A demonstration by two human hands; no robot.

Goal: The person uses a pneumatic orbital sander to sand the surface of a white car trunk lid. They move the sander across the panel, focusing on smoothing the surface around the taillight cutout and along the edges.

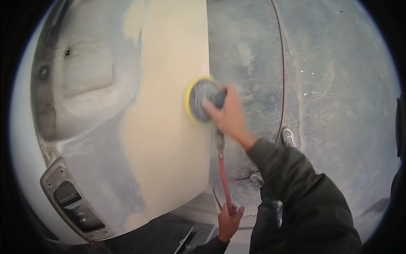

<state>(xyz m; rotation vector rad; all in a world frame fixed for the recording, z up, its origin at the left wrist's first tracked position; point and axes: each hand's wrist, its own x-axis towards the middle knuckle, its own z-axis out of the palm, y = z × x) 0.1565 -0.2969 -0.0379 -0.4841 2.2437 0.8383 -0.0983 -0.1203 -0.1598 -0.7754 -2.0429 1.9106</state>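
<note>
My right hand [230,112] is wrapped round a round air sander [202,99] with a dark body and a yellow-rimmed pad. The pad lies against the car body panel [169,139], at the right edge of its large cream-coloured filler patch; hand and sander are slightly blurred. A red air hose [224,175] runs from the sander's lower end towards me. Lower down, my left hand [229,222] has its fingers closed on this hose. The panel's left part is whitish grey, with a recessed area and an oval-cornered opening [78,207] with a light-coloured frame.
Right of the panel spreads a grey-green, scuffed floor [338,76]. A thin reddish hose [283,72] runs along it from the far side towards my shoes [288,137]. A dark gap with light strips [184,241] shows below the panel's near edge.
</note>
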